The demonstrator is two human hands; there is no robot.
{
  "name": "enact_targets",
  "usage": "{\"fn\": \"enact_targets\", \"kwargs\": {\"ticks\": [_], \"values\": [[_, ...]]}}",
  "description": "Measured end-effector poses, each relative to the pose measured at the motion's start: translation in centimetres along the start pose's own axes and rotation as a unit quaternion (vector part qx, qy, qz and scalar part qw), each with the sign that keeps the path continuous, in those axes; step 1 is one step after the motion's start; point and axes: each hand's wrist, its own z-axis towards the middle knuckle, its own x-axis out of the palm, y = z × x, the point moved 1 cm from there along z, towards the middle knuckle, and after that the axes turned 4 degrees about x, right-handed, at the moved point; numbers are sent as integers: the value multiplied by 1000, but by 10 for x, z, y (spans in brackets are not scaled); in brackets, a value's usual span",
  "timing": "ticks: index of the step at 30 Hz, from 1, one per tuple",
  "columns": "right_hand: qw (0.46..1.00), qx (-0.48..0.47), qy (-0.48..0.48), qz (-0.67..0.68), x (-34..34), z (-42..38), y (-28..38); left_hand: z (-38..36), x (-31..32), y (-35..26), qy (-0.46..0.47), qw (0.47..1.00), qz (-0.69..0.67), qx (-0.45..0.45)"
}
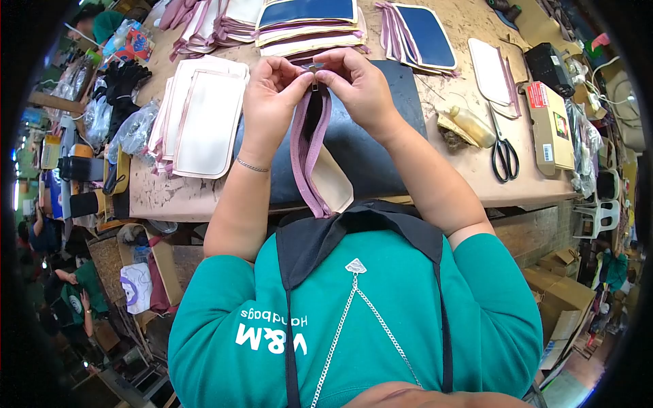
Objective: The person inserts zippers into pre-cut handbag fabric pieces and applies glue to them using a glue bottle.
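My left hand (271,102) and my right hand (360,88) meet above the black mat (384,149), fingers pinched. Between them they hold the upper end of a mauve zipper (300,160), where a small metal zipper slider (314,83) shows at the fingertips. From there the two zipper tapes hang toward my body, parted in the middle with a dark gap. A cream panel (333,180) hangs beside the zipper and appears joined to it. My fingers partly hide the slider and tape ends.
Cream panels (207,122) are stacked left, navy and cream pieces (309,13) at the back. Another navy-faced stack (425,37) lies back right. To the right are black-handled scissors (504,153), a glue-like bottle (473,126) and a cardboard box (549,129). People work at far left.
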Motion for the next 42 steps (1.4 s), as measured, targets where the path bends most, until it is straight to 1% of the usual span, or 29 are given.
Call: {"fn": "enact_targets", "kwargs": {"ticks": [1,4,6,10,15,18,21,25,28,31,32,33,34,37,39,42], "values": [[1000,0,4,-6,0,-1,1,0,-1,0,0,1000,-2,-7],[998,-44,-12,-47,1,-1,-1,-1,-3,0,1,1000,-6,-26],[997,-59,-21,-51,2,-1,-2,-1,-3,-1,0,999,-5,-34],[993,-93,-34,-58,1,1,-10,-1,-3,0,7,1000,-4,-15],[984,-132,-37,-112,-1,-1,-3,0,-2,2,9,1000,-22,8],[979,-150,-41,-131,0,-2,-1,1,-5,3,21,999,-44,-10],[970,-179,-49,-154,2,-3,1,-2,-5,1,9,999,-37,-18],[959,-211,-47,-184,3,-8,8,-4,-3,-2,-6,998,-67,-22],[962,-201,-48,-180,1,-8,3,-4,-1,-3,3,997,-73,-23],[979,-141,-39,-143,-1,-7,0,0,0,-2,19,998,-55,-16],[995,-82,-31,-57,0,-6,-1,2,0,-7,22,999,-35,-18],[999,-21,-23,30,3,-7,-2,2,1,-10,23,999,-15,-20],[992,40,-13,117,6,-8,-4,2,0,-10,30,999,-9,-22],[973,70,-2,220,9,-6,-14,0,-2,-9,41,999,26,-21],[976,77,13,206,8,-6,-12,-4,-1,-9,38,997,65,-7],[977,73,32,197,7,-5,-11,-6,-1,-7,18,997,67,18]]}}
